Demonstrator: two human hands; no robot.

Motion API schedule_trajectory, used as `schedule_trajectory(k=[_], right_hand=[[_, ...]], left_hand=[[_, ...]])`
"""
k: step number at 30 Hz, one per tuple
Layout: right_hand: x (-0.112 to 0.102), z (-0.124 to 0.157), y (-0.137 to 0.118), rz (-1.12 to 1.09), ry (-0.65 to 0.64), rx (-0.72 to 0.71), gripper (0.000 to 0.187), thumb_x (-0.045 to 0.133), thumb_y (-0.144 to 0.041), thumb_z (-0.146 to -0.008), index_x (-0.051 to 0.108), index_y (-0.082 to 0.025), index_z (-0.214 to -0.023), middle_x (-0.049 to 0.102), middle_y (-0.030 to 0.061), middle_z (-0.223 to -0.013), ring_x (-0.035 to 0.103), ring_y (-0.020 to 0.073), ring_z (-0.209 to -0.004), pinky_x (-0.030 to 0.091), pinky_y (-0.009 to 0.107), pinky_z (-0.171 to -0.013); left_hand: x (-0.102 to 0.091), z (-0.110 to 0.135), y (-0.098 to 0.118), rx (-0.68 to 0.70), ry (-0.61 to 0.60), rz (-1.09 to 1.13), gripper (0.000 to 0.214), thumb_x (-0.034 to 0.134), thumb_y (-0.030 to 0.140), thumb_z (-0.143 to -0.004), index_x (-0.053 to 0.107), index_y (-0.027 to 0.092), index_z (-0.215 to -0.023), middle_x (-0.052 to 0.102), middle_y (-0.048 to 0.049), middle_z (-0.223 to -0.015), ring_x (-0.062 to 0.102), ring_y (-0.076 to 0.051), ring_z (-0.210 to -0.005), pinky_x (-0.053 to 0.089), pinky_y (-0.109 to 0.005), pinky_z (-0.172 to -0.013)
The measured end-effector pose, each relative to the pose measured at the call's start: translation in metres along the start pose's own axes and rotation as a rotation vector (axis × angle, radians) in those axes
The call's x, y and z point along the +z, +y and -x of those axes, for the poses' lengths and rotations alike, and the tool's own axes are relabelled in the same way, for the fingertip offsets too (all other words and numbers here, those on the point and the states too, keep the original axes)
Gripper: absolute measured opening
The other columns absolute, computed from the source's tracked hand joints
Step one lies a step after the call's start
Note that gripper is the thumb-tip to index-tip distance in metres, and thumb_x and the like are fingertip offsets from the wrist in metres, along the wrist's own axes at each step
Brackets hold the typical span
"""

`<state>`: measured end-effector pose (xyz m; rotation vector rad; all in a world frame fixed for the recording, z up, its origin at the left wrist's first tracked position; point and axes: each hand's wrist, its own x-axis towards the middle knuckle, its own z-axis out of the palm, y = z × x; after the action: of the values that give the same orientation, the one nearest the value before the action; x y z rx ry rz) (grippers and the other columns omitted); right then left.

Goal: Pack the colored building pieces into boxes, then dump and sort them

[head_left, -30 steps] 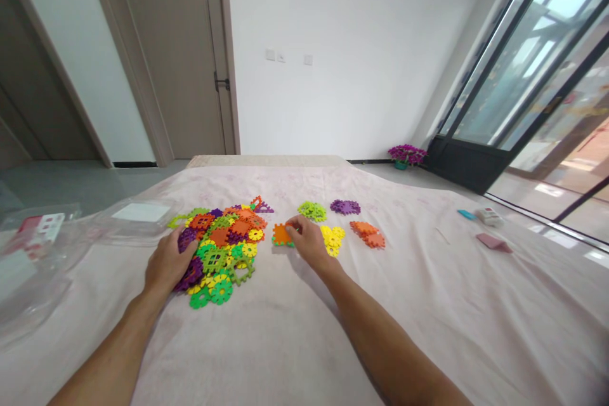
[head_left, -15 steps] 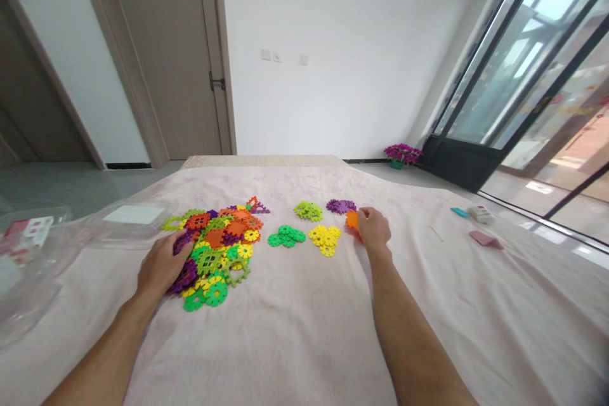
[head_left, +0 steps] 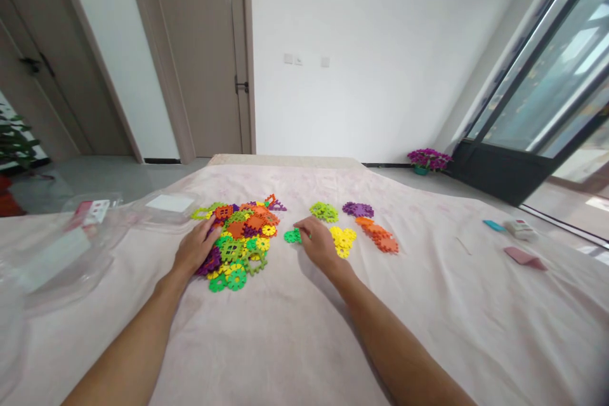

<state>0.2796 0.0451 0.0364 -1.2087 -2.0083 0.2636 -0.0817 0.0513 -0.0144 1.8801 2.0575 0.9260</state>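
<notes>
A mixed pile of flat plastic gear-shaped pieces (head_left: 240,238) in orange, green, yellow and purple lies on the pink cloth (head_left: 295,330). My left hand (head_left: 195,247) rests on the pile's left edge, fingers spread over purple pieces. My right hand (head_left: 316,242) lies over the small dark-green group (head_left: 291,236), fingertips touching it. To its right sit sorted groups: light green (head_left: 325,210), purple (head_left: 358,209), yellow (head_left: 343,240) and orange (head_left: 379,235).
Clear plastic packaging (head_left: 71,247) with a printed card lies at the left. Small items (head_left: 518,228), blue, white and pink, lie at the right. A door (head_left: 200,51), a flower pot (head_left: 425,160) and glass doors stand beyond.
My right hand carried an orange piece from the green group to the orange group, then came back left onto the green group. The left hand stayed on the pile. The camera turned slightly left.
</notes>
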Motion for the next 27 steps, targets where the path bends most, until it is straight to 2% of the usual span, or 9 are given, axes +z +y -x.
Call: schedule_trajectory(k=[3,6,10,14,19,23,27], right_hand=[[0.025,0.016,-0.019,-0.005,-0.157,-0.115,0.029,0.052,-0.013,-0.094,0.071,-0.020,-0.115,0.071,0.0082,-0.113,0.063,0.0191,-0.107,0.048,0.030,-0.095],[0.036,0.023,-0.025,0.080,-0.257,-0.167,0.026,0.053,-0.019,-0.098,0.068,-0.018,-0.120,0.069,0.0097,-0.114,0.061,0.0202,-0.108,0.045,0.031,-0.095],[0.037,0.021,-0.025,0.180,-0.279,-0.185,0.027,0.047,-0.023,-0.104,0.065,-0.017,-0.122,0.069,0.0097,-0.110,0.059,0.0199,-0.105,0.042,0.032,-0.095],[0.036,0.020,-0.025,0.179,-0.283,-0.232,0.026,0.044,-0.026,-0.106,0.067,-0.018,-0.114,0.069,0.0084,-0.106,0.059,0.0191,-0.102,0.040,0.032,-0.095],[0.037,0.019,-0.023,0.153,-0.274,-0.271,0.024,0.055,-0.035,-0.102,0.069,-0.020,-0.113,0.070,0.0071,-0.107,0.060,0.0202,-0.103,0.040,0.032,-0.095],[0.041,0.020,-0.020,0.130,-0.231,-0.275,0.027,0.068,-0.035,-0.092,0.070,-0.021,-0.116,0.072,0.0081,-0.110,0.062,0.0220,-0.104,0.042,0.033,-0.095],[0.044,0.019,-0.015,0.049,-0.202,-0.263,0.023,0.070,-0.026,-0.088,0.072,-0.021,-0.110,0.073,0.0066,-0.108,0.064,0.0211,-0.103,0.044,0.032,-0.095]], left_hand=[[0.000,0.003,0.009,-0.003,-0.011,-0.021,0.072,0.033,0.056,-0.097,0.044,0.014,-0.154,0.045,-0.0153,-0.160,0.041,-0.029,-0.148,0.028,-0.045,-0.123],[0.006,0.007,0.022,-0.047,0.028,-0.021,0.068,0.036,0.053,-0.098,0.046,0.014,-0.153,0.046,-0.0181,-0.158,0.042,-0.033,-0.146,0.029,-0.050,-0.120],[0.022,0.012,0.041,-0.069,0.081,0.011,0.064,0.039,0.053,-0.098,0.050,0.017,-0.150,0.050,-0.0198,-0.153,0.046,-0.035,-0.142,0.032,-0.052,-0.117],[0.034,0.016,0.054,-0.070,0.120,0.091,0.060,0.039,0.052,-0.098,0.055,0.017,-0.145,0.054,-0.0181,-0.149,0.050,-0.033,-0.138,0.035,-0.051,-0.117],[0.022,0.030,0.045,-0.066,0.184,0.197,0.058,0.031,0.047,-0.101,0.055,0.013,-0.142,0.061,-0.0154,-0.143,0.054,-0.024,-0.136,0.040,-0.039,-0.116],[0.008,0.046,0.029,-0.083,0.230,0.221,0.057,0.039,0.046,-0.097,0.058,0.013,-0.138,0.061,-0.0158,-0.141,0.052,-0.027,-0.137,0.038,-0.041,-0.118],[0.006,0.048,0.022,-0.145,0.256,0.227,0.057,0.039,0.047,-0.096,0.056,0.015,-0.141,0.063,-0.0142,-0.137,0.061,-0.025,-0.126,0.047,-0.038,-0.110]])
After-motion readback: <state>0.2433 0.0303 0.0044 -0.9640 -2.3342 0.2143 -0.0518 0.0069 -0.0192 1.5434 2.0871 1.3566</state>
